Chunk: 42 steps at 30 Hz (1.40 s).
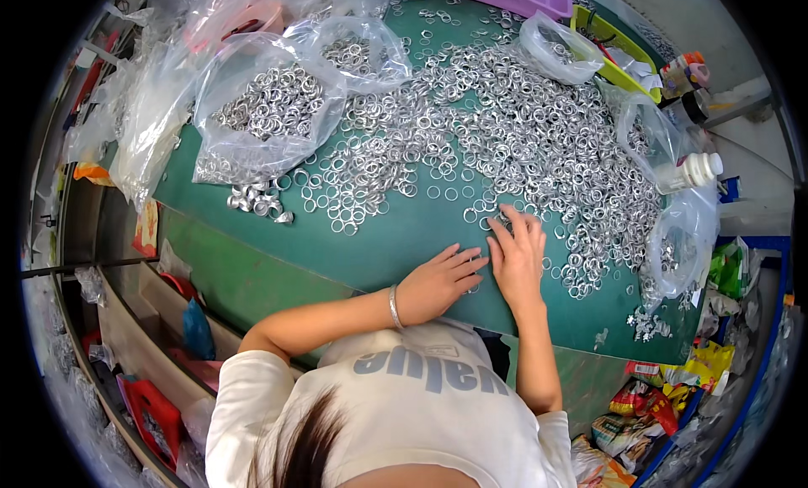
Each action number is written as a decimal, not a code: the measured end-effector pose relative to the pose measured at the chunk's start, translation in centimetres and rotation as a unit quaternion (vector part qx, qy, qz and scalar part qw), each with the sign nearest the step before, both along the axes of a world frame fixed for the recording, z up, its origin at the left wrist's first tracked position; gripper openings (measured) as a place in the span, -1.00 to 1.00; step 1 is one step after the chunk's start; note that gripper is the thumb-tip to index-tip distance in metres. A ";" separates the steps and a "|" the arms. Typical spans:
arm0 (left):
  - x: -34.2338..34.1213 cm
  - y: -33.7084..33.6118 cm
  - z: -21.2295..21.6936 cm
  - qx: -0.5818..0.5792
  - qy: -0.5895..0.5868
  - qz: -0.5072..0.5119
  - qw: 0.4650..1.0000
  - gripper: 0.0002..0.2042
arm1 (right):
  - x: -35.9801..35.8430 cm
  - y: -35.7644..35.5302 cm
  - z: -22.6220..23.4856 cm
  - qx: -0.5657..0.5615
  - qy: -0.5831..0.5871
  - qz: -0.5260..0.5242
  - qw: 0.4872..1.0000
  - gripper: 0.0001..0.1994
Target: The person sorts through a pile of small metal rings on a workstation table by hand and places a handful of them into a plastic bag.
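Head view: left hand flat on green tabletop, fingers loosely spread, clamped on nothing; right hand flat too, fingertips touching the edge of the metal rings; ring heap spreads at 12 o'clock from both hands; bagged rings at 10 o'clock.

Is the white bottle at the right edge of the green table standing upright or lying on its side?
Lying on its side. The white bottle rests lengthwise near the edge of the green table, its cap pointing right, against a clear plastic bag.
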State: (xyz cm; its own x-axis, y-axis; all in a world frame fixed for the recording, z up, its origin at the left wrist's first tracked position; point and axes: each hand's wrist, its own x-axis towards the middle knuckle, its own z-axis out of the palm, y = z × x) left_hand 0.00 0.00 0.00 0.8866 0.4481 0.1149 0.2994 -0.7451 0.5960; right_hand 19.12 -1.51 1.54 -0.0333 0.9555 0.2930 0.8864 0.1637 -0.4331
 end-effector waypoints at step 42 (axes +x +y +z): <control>4.1 9.6 -0.9 0.141 -0.072 0.206 0.966 -0.84 | 4.0 -1.1 0.4 0.066 -0.038 -0.195 0.978 -0.82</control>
